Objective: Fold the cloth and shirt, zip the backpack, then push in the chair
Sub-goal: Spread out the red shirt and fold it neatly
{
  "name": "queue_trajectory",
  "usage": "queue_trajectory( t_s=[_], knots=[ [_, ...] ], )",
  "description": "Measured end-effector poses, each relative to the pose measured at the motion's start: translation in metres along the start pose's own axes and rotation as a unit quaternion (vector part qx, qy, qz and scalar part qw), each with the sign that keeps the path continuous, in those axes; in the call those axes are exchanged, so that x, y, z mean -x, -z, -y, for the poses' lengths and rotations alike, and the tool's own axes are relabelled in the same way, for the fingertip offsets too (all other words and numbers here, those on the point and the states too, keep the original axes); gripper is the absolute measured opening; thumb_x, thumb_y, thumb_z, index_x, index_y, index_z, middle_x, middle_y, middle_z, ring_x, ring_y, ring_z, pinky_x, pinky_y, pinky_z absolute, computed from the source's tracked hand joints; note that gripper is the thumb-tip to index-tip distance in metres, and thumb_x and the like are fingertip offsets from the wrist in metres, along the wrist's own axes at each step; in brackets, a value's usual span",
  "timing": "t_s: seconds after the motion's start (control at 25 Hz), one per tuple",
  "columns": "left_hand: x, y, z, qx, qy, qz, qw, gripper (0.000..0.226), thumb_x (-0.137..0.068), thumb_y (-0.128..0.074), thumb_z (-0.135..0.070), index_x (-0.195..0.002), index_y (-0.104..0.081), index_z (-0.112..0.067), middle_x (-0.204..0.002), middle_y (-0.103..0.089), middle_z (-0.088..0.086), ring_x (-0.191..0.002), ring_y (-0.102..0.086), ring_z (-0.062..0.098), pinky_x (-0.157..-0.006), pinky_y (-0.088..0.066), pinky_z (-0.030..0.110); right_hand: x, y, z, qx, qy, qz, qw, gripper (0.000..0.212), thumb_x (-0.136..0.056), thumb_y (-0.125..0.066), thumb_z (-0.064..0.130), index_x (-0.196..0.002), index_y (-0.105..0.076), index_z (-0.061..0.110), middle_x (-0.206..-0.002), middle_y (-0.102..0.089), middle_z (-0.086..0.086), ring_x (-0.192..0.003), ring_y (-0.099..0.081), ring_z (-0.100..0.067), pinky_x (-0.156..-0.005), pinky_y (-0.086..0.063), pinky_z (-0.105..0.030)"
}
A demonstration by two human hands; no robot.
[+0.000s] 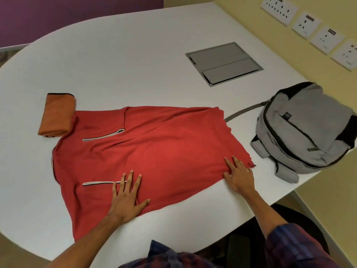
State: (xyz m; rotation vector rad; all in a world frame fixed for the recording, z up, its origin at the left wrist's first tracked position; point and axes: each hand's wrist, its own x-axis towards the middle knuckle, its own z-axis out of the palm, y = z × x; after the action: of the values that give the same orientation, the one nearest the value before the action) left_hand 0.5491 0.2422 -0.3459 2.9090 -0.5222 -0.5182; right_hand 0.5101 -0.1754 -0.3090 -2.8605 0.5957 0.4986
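Observation:
A red shirt [154,151] lies spread on the white table [135,55], both sleeves folded in over its body, collar to the left. My left hand [127,196] presses flat on it near the lower sleeve, fingers spread. My right hand [239,175] rests on the shirt's hem corner at the right, fingers mostly straight, thumb against a small fold of fabric. A folded orange cloth [56,115] sits by the collar at the left. A grey backpack [305,128] lies at the table's right edge. A dark chair [301,225] shows below the table edge at the right.
A grey cable hatch [224,63] is set into the table behind the shirt. Wall sockets [309,26] line the yellow wall at the right. A backpack strap [243,112] trails toward the shirt.

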Motion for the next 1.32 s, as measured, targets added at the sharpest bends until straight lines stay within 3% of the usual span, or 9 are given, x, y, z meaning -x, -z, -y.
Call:
queue_trajectory(
  t_s=[0.12, 0.24, 0.32, 0.4, 0.48, 0.56, 0.68, 1.08, 1.32],
  knots=[
    [0.005, 0.001, -0.001, -0.002, -0.012, -0.004, 1.000, 0.096, -0.075, -0.026, -0.082, -0.153, -0.005, -0.031, -0.162, 0.006, 0.003, -0.148, 0.004, 0.029, -0.115, -0.003, 0.056, 0.023, -0.008, -0.023, 0.017, 0.014, -0.071, 0.997, 0.054, -0.093, -0.040, 0.047, -0.139, -0.052, 0.020, -0.145, -0.048, -0.007, -0.133, -0.045, -0.023, -0.110, -0.030, -0.048],
    [0.022, -0.001, -0.003, -0.013, -0.033, -0.005, 0.999, 0.094, -0.076, -0.033, -0.079, -0.153, -0.014, -0.028, -0.162, -0.004, 0.006, -0.148, -0.004, 0.030, -0.116, -0.006, 0.054, 0.047, -0.017, -0.044, 0.059, 0.034, -0.132, 0.989, 0.056, -0.091, -0.031, 0.052, -0.099, -0.072, 0.015, -0.101, -0.069, -0.005, -0.092, -0.065, -0.024, -0.088, -0.044, -0.043],
    [0.034, -0.004, -0.004, -0.022, -0.042, -0.011, 0.999, 0.092, -0.075, -0.038, -0.077, -0.150, -0.028, -0.024, -0.159, -0.020, 0.010, -0.146, -0.016, 0.030, -0.117, -0.008, 0.051, 0.056, -0.014, -0.051, 0.060, 0.001, -0.115, 0.992, 0.058, -0.089, -0.021, 0.058, -0.074, -0.061, 0.019, -0.078, -0.064, 0.000, -0.073, -0.061, -0.022, -0.077, -0.043, -0.039],
    [0.042, -0.003, -0.005, -0.029, -0.052, -0.022, 0.998, 0.085, -0.076, -0.041, -0.076, -0.140, -0.045, -0.021, -0.149, -0.040, 0.013, -0.139, -0.030, 0.029, -0.116, -0.008, 0.048, 0.055, -0.008, -0.052, 0.046, -0.033, -0.109, 0.992, 0.057, -0.087, -0.014, 0.061, -0.067, -0.050, 0.022, -0.072, -0.061, 0.001, -0.069, -0.060, -0.023, -0.076, -0.041, -0.039],
    [0.041, 0.001, -0.006, -0.028, -0.054, -0.040, 0.997, 0.077, -0.079, -0.041, -0.074, -0.131, -0.054, -0.019, -0.139, -0.051, 0.012, -0.132, -0.038, 0.026, -0.116, -0.009, 0.048, 0.044, -0.001, -0.045, 0.024, -0.033, -0.130, 0.991, 0.050, -0.091, -0.025, 0.056, -0.073, -0.052, 0.019, -0.079, -0.063, -0.003, -0.072, -0.059, -0.024, -0.076, -0.040, -0.039],
    [0.032, 0.008, -0.007, -0.020, -0.051, -0.062, 0.997, 0.071, -0.083, -0.037, -0.071, -0.128, -0.056, -0.019, -0.134, -0.054, 0.011, -0.129, -0.042, 0.025, -0.116, -0.012, 0.049, 0.027, 0.004, -0.030, 0.000, 0.008, -0.141, 0.990, 0.038, -0.093, -0.044, 0.047, -0.097, -0.060, 0.013, -0.103, -0.064, -0.009, -0.091, -0.060, -0.027, -0.084, -0.040, -0.041],
    [0.008, 0.021, -0.009, -0.012, -0.039, -0.083, 0.996, 0.072, -0.088, -0.026, -0.070, -0.127, -0.057, -0.018, -0.134, -0.054, 0.011, -0.129, -0.043, 0.026, -0.115, -0.015, 0.048, -0.003, 0.014, 0.002, -0.010, 0.059, -0.093, 0.994, 0.055, -0.094, -0.043, 0.050, -0.135, -0.048, 0.013, -0.142, -0.048, -0.011, -0.129, -0.046, -0.027, -0.106, -0.032, -0.044],
    [-0.098, 0.071, 0.022, -0.006, 0.032, -0.119, 0.992, 0.075, -0.082, -0.031, -0.063, -0.131, -0.052, -0.011, -0.142, -0.045, 0.019, -0.135, -0.038, 0.033, -0.113, -0.019, 0.050, -0.131, 0.079, 0.101, -0.040, 0.107, -0.109, 0.987, 0.056, -0.094, -0.043, 0.051, -0.135, -0.047, 0.012, -0.136, -0.053, -0.010, -0.122, -0.051, -0.029, -0.104, -0.031, -0.044],
    [-0.170, 0.109, 0.068, 0.003, 0.078, -0.131, 0.988, 0.079, -0.083, -0.025, -0.064, -0.143, -0.041, -0.016, -0.151, -0.033, 0.019, -0.140, -0.030, 0.034, -0.113, -0.018, 0.054, -0.206, 0.091, 0.125, 0.029, 0.003, -0.055, 0.998, 0.084, -0.089, -0.020, 0.072, -0.145, -0.038, 0.011, -0.150, -0.040, -0.012, -0.139, -0.034, -0.030, -0.115, -0.013, -0.056]
  ],
)
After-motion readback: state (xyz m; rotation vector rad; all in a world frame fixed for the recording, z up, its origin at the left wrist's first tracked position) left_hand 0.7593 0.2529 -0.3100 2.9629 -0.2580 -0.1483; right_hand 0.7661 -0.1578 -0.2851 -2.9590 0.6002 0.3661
